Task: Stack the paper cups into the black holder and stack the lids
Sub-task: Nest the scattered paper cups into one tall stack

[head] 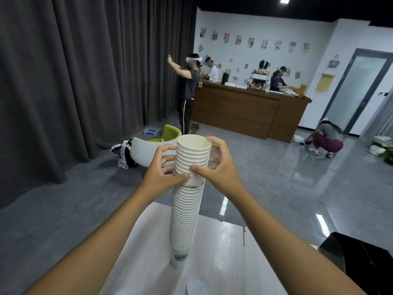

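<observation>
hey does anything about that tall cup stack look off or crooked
Yes. The upper cups, gripped by the left hand and right hand, aren't seated straight: they sit offset from the lower stack on the table, and the whole tower leans.

A tall cup stack [183, 220] stands on a table [223, 248], with an upper batch of cups [193, 155] seated in its top. The left hand [162, 167] and right hand [214, 165] flank that batch, fingers curled round it. A lid [197, 285] lies on the table in front of the stack; a holder [359, 258] sits to the right. Behind, a chair [155, 145] rests on the floor before a curtain [85, 71], with a counter [244, 109] farther back to the right.
</observation>
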### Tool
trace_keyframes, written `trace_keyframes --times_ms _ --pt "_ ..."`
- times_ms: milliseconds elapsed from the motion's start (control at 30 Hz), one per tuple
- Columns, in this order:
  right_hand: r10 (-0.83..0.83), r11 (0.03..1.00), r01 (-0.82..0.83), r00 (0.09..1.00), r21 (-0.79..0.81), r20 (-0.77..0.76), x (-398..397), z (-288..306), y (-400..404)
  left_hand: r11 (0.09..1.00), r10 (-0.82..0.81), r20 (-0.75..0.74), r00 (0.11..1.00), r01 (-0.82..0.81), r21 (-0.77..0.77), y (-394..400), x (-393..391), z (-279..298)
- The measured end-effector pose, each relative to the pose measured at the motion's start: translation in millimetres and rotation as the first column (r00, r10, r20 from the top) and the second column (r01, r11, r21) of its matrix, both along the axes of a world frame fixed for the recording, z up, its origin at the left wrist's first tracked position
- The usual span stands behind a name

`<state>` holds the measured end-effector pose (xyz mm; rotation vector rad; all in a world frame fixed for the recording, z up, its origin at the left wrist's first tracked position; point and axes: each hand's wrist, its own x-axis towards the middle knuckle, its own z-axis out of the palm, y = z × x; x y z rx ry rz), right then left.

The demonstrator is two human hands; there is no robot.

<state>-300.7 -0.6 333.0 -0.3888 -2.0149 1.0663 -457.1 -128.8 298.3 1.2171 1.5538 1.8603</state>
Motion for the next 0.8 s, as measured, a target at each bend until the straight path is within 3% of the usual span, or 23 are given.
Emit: trace_keyframes --times_ms 433,800 --pt "0.144 0.982 -0.115 0.968 -0.148 0.204 26 -45 -3 0.994 -0.039 -0.017 0.999 0.037 -0.104 -25 -6 -43" --pt "0.167 0.954 -0.065 0.926 -0.292 0.339 22 -156 -10 0.958 -0.068 0.052 0.996 0.08 -0.276 -25 -3 -129"
